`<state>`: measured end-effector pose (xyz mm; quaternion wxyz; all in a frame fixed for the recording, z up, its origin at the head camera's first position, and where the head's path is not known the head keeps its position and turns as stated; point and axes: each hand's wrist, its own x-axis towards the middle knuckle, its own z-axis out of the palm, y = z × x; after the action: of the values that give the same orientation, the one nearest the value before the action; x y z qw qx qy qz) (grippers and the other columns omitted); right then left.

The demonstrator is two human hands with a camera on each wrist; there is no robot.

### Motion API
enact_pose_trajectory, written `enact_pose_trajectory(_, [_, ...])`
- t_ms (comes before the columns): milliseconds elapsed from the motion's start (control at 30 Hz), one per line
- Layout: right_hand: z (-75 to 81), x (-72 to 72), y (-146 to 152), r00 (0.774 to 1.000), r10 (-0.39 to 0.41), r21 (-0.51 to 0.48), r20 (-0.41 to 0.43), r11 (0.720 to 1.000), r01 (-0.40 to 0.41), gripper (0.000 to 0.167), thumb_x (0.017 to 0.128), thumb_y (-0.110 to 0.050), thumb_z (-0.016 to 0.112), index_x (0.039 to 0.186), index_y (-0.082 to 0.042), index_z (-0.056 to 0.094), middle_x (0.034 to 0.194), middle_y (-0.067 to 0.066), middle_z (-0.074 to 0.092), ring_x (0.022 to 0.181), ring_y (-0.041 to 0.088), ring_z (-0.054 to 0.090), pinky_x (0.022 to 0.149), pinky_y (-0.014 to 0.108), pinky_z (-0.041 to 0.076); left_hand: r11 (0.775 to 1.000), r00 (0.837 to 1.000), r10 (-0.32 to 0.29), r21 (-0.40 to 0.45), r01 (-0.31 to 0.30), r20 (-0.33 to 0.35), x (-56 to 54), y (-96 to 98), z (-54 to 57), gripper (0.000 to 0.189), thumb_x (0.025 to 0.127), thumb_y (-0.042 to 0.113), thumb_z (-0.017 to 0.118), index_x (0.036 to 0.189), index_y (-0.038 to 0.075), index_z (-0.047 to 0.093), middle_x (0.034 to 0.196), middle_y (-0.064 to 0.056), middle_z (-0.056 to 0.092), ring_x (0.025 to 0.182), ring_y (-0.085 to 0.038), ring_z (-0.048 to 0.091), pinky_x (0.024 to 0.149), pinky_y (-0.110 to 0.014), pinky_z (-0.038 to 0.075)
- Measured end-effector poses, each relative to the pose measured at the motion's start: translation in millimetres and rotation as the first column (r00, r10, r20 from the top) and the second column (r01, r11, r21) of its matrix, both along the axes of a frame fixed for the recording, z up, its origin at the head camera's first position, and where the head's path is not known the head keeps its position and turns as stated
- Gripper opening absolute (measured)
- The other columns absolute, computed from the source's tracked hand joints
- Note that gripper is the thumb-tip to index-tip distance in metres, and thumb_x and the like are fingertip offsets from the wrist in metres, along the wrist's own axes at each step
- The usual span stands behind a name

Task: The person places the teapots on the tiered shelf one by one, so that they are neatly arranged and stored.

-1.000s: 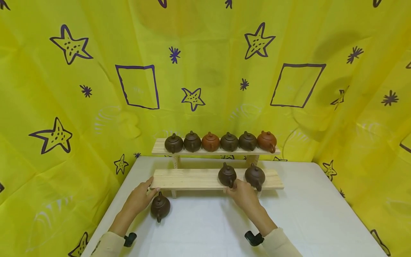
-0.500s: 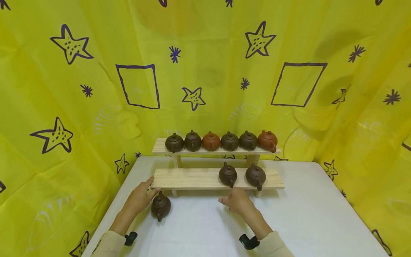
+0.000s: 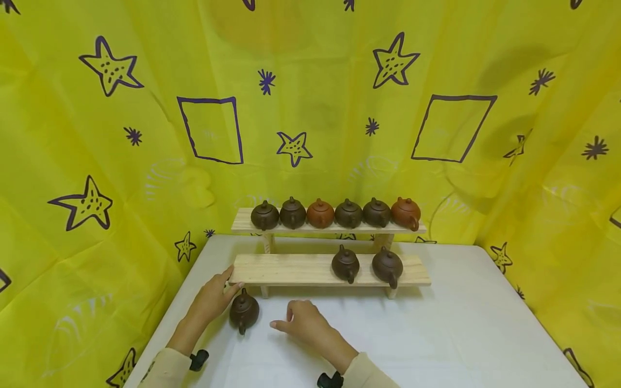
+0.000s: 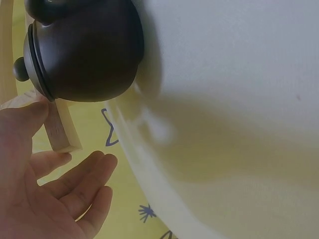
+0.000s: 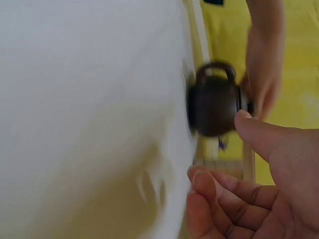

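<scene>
A dark brown teapot (image 3: 244, 311) stands on the white table before the left end of the lower wooden shelf (image 3: 286, 268). My left hand (image 3: 209, 296) rests at that shelf's left end, thumb by the front edge and fingers loosely extended; in the left wrist view the teapot (image 4: 87, 50) is close beside the thumb. To the right of this teapot my right hand (image 3: 305, 322) hovers over the table with nothing in it, thumb and bent fingers spread apart. In the right wrist view, the teapot (image 5: 214, 104) lies just beyond the thumb tip.
Two dark teapots, one (image 3: 345, 264) near another (image 3: 387, 267), stand on the lower shelf's right half. Several brown and reddish teapots (image 3: 319, 214) line the upper shelf (image 3: 240, 221) behind. A yellow patterned curtain (image 3: 310, 70) surrounds the white table (image 3: 461, 323).
My right hand has let go of the teapot on the lower shelf and moved left and toward me, over the table. My left hand has stayed at the shelf's end.
</scene>
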<state>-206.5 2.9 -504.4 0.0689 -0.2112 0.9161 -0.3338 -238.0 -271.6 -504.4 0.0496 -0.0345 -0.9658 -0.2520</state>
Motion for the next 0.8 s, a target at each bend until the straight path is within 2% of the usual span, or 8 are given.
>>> enact_pose_trajectory(100, [-3.4,6.7,-33.8,0.998,0.021,0.083,-0.06,0.996,-0.016,0.051,0.09,-0.055,0.08,0.077,-0.007,0.066,0.068,-0.002,0.063,0.06,0.012,0.055,0.056,0.028,0.047,1.0,1.0,-0.004,-0.005,0.004,-0.011,1.1,-0.9,-1.9,0.071,0.106,0.033,0.066,0.158,-0.008,0.04,0.136,-0.037,0.06,0.122,-0.055,0.062,0.099,-0.066,0.052])
enact_pose_trajectory(233, [-9.0,15.0,-72.5,0.991,0.042,0.22,-0.128,0.975,-0.013,0.068,0.089,-0.07,0.071,0.076,-0.004,0.071,0.066,0.003,0.065,0.057,0.014,0.061,0.051,0.026,0.05,1.0,1.0,-0.016,-0.002,0.016,-0.027,0.7,-1.7,-5.6,0.07,0.106,0.035,0.065,0.157,-0.007,0.041,0.135,-0.036,0.062,0.121,-0.054,0.062,0.098,-0.066,0.052])
enact_pose_trajectory(367, [-11.6,16.5,-94.2,0.988,0.039,0.229,-0.148,0.973,-0.005,0.069,0.09,-0.071,0.069,0.069,-0.006,0.069,0.068,0.005,0.065,0.057,0.013,0.061,0.05,0.026,0.049,1.0,0.999,-0.024,-0.003,0.024,-0.034,-0.6,-0.6,-6.6,0.07,0.107,0.037,0.063,0.157,-0.007,0.043,0.134,-0.034,0.063,0.121,-0.053,0.063,0.098,-0.065,0.052])
enact_pose_trajectory(633, [-13.8,9.2,-97.8,0.974,0.045,0.247,-0.222,0.969,0.012,0.04,0.098,-0.038,0.074,0.077,-0.005,0.073,0.072,0.008,0.069,0.059,0.016,0.065,0.048,0.028,0.048,1.0,0.999,-0.014,0.005,0.015,-0.043,-0.3,-0.2,-2.5,0.068,0.105,0.033,0.066,0.155,-0.008,0.044,0.131,-0.035,0.064,0.12,-0.052,0.064,0.098,-0.065,0.052])
enact_pose_trajectory(800, [-6.6,5.3,-82.9,0.974,0.075,0.324,-0.214,0.946,-0.001,0.034,0.099,-0.036,0.074,0.089,-0.004,0.076,0.076,0.009,0.071,0.065,0.019,0.07,0.053,0.03,0.055,1.0,0.999,-0.01,0.01,0.011,-0.044,0.0,-1.8,-0.9,0.068,0.105,0.033,0.066,0.155,-0.008,0.044,0.131,-0.034,0.064,0.118,-0.052,0.064,0.096,-0.064,0.053])
